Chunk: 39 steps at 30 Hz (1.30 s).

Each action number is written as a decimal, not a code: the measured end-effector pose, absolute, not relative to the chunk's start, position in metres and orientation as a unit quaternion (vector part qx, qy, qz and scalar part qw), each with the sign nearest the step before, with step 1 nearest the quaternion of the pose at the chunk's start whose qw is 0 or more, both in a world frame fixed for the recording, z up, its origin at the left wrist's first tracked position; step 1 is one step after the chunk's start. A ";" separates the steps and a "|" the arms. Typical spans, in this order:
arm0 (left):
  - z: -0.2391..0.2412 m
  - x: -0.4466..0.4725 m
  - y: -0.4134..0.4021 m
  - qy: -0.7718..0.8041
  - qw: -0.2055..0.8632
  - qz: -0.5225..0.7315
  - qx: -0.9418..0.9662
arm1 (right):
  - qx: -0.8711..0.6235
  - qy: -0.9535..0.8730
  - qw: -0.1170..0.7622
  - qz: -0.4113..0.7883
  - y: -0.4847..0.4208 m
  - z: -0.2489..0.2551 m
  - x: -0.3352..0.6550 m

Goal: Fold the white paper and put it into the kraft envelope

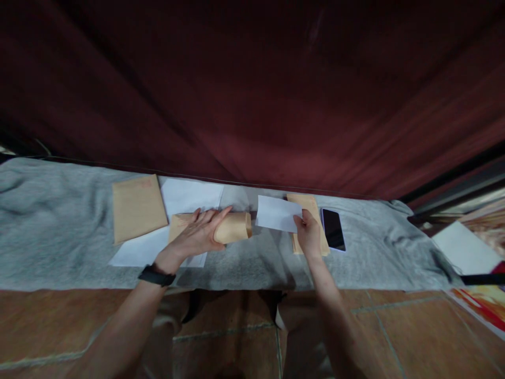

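While both hands are working well apart over the grey-cloth worktop, the following pieces are lying between its far and near edges. Left hand, with dark wristband: is spanning a tan envelope left of the worktop's middle, thumb and fingers gripping its long sides; the envelope's mouth is gaping toward the worktop's right edge. Right hand: is pinching a white paper by its right end between thumb and fingers; the paper's left end is sitting just beside the gaping mouth, outside it. Stack of brown envelopes: is running from near the far edge toward the near edge, partly hidden by the right hand and the paper. Phone, dark-screened: is lying just beside the stack, on the side of the worktop's right edge. Square packet, brown: is resting toward the far left corner, overlapping the white sheets. These sheets are spreading from the far edge toward the near edge, partly under the held envelope. Dark red drape: is hanging along the far edge. Tiled floor: is showing below the near edge.
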<state>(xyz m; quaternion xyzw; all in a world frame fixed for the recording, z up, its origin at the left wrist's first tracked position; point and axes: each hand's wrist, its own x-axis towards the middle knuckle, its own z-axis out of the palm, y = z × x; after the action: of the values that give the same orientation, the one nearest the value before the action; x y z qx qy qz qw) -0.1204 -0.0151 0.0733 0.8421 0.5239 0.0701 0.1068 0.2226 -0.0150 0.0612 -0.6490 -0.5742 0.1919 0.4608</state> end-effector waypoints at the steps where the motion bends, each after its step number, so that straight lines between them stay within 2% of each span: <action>1: 0.073 -0.120 -0.015 0.526 0.108 0.069 0.841 | -0.634 -0.568 0.480 0.212 -0.014 0.061 0.223; 6: 0.068 -0.123 -0.010 0.532 0.125 0.075 0.834 | -0.586 -0.546 0.511 0.313 -0.012 0.051 0.217; 13: 0.058 -0.126 -0.006 0.524 0.114 0.080 0.840 | -0.600 -0.587 0.456 0.296 -0.012 0.047 0.218; 19: 0.056 -0.126 -0.007 0.517 0.101 0.088 0.845 | -0.613 -0.594 0.396 0.339 -0.009 0.039 0.227; 30: 0.060 -0.111 -0.011 0.483 0.062 0.105 0.867 | -0.610 -0.587 0.368 0.384 -0.006 0.030 0.210; 39: 0.062 -0.102 -0.011 0.471 0.081 0.104 0.872 | -0.606 -0.608 0.336 0.388 -0.014 0.028 0.193</action>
<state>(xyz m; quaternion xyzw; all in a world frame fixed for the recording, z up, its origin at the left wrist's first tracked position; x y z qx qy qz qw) -0.1016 -0.0114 0.0621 0.8723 0.4708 0.1040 0.0811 0.1931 -0.0144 0.0279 -0.6062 -0.6075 0.3884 0.3355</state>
